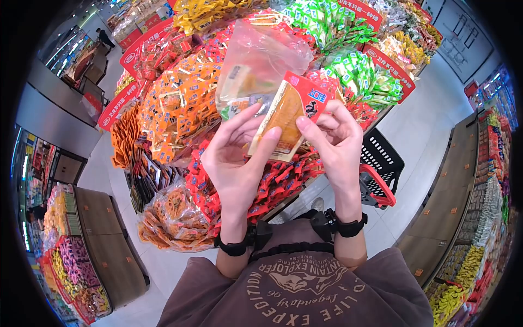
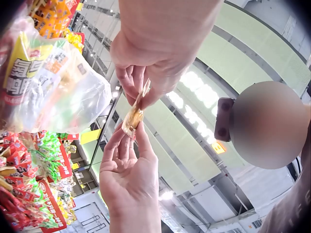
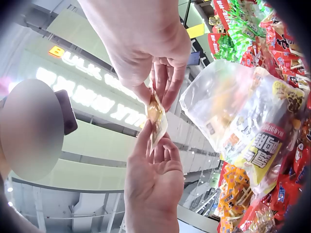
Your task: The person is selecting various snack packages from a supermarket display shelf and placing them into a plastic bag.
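A flat red and orange snack packet (image 1: 286, 117) is held up at chest height by both hands. My left hand (image 1: 234, 163) pinches its lower left edge with thumb and fingers. From the right side, my right hand (image 1: 335, 144) pinches it with thumb and fingertips. In the left wrist view the packet (image 2: 132, 116) shows edge-on between the left hand (image 2: 150, 53) and the right hand (image 2: 129, 179). A clear plastic bag (image 1: 256, 60) with several snack packs rises behind the packet, against the left fingers. I cannot tell which fingers grip it.
A stepped display (image 1: 180, 103) piled with orange, red, green and yellow snack packets stands straight ahead. A black basket with red handles (image 1: 381, 174) sits on the floor at the right. Shelves (image 1: 485, 180) line the right aisle, bins (image 1: 76, 256) the left.
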